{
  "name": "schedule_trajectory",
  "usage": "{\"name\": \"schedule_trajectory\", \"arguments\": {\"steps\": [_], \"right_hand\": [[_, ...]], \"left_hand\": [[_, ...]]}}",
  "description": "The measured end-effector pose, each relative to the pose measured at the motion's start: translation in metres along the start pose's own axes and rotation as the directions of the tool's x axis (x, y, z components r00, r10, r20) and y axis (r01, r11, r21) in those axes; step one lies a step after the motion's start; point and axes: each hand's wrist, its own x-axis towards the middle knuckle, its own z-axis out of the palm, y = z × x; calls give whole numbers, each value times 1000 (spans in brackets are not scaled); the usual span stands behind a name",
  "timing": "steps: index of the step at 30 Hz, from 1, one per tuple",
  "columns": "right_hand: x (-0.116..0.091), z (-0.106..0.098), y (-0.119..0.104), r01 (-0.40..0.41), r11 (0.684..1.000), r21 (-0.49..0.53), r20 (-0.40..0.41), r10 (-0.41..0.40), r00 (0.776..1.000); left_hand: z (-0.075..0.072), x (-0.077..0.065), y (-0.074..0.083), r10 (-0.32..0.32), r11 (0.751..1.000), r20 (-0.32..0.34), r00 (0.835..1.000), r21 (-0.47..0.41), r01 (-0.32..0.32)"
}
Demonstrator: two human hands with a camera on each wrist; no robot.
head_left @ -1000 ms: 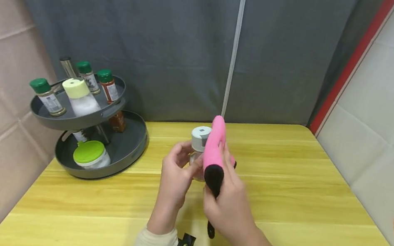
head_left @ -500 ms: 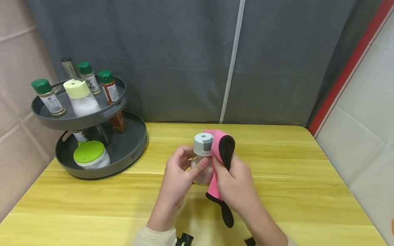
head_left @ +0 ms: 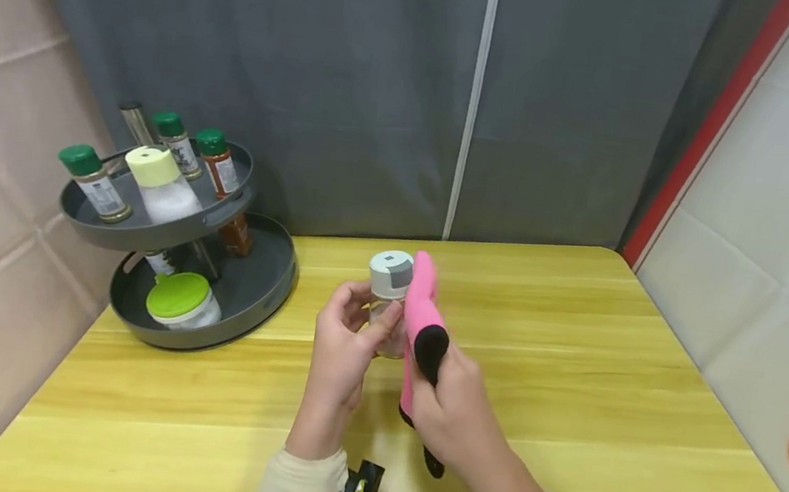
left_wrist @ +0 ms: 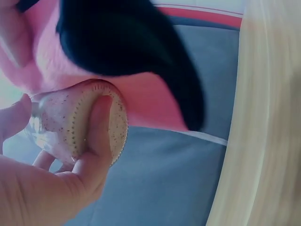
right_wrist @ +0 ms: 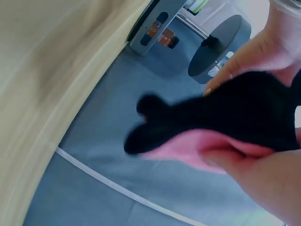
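Observation:
A small clear seasoning jar (head_left: 388, 279) with a white-and-grey lid stands roughly upright in my left hand (head_left: 339, 356), fingers and thumb around its body. In the left wrist view, reddish specks show inside the jar (left_wrist: 59, 122) and its ridged base faces the camera. My right hand (head_left: 456, 410) grips a pink cloth (head_left: 420, 300) with black edging, bunched against the right side of the jar. The cloth's black side (right_wrist: 225, 113) fills much of the right wrist view, with fingers and thumb on either side of it.
A grey two-tier rack (head_left: 274, 296) stands at the left of the wooden table (head_left: 606, 410). Its upper tier carries green-capped spice bottles (head_left: 100, 188) and a yellow-capped shaker (head_left: 164, 188); below sits a green-lidded container (head_left: 182, 300). A grey curtain (head_left: 354, 106) hangs behind.
The cloth has turned in my right hand and rubbed along the jar's right side, its black edge swinging toward me. The jar has shifted slightly left, with my left hand still holding it.

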Motion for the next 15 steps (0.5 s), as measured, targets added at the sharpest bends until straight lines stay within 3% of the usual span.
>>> {"name": "schedule_trajectory", "arguments": {"steps": [2, 5, 7, 9, 10, 12, 15], "right_hand": [[1, -4, 0, -156, 984, 81, 72, 150, 986], [13, -13, 0, -389, 903, 182, 175, 360, 916], [25, -20, 2, -492, 842, 222, 220, 449, 866], [37, -26, 3, -519, 824, 228, 215, 477, 852], [41, -29, 2, -513, 827, 232, 200, 475, 857], [44, -32, -2, -446, 863, 238, 136, 426, 895], [37, -30, -14, -228, 951, 210, 2, 233, 973]], "left_hand": [[-2, 0, 1, -6, 1000, 2, 1000, 4, 6], [-4, 0, 1, -15, 999, 30, 999, 28, 15], [-2, -1, -1, -19, 999, 56, 998, 42, 17], [1, -2, -4, -34, 998, 89, 995, 53, 30], [3, -3, -6, -43, 998, 103, 994, 56, 38], [8, -4, -10, -53, 997, 113, 992, 67, 46], [11, -5, -11, -78, 996, 111, 991, 48, 74]]}}
